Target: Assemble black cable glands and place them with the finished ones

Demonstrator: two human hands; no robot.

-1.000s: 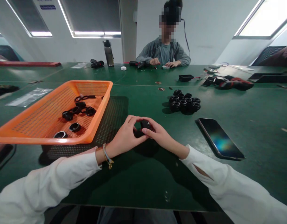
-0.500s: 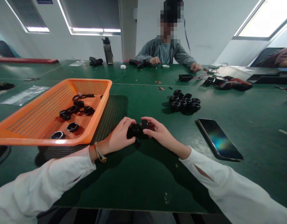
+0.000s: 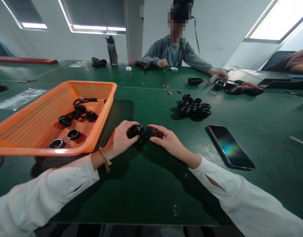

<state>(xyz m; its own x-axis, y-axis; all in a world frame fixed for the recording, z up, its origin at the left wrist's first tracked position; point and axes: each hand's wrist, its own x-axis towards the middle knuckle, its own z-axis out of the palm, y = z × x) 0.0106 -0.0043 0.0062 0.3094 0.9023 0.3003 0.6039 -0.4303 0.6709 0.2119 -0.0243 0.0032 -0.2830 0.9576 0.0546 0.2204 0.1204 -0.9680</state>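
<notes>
Between the thumb and fingers of my left hand is a black cylindrical part, its narrower end facing right. My right hand pinches a short black ring-like cap by its edges. A small gap separates the two pieces, both held just above the green table. Fingers cover much of each piece. Beyond my hands, to the right, sits a cluster of black round parts. To the left, an orange basket holds several black rings and fittings.
A phone lies right of my right hand. Across the table a person in a grey jacket reaches toward a red-and-black power tool. A bottle stands at the back, and a plastic bag lies behind the basket.
My left hand has moved slightly left with the cylindrical part, which has come apart from the cap in my right hand. The person opposite has stretched an arm toward the tool.
</notes>
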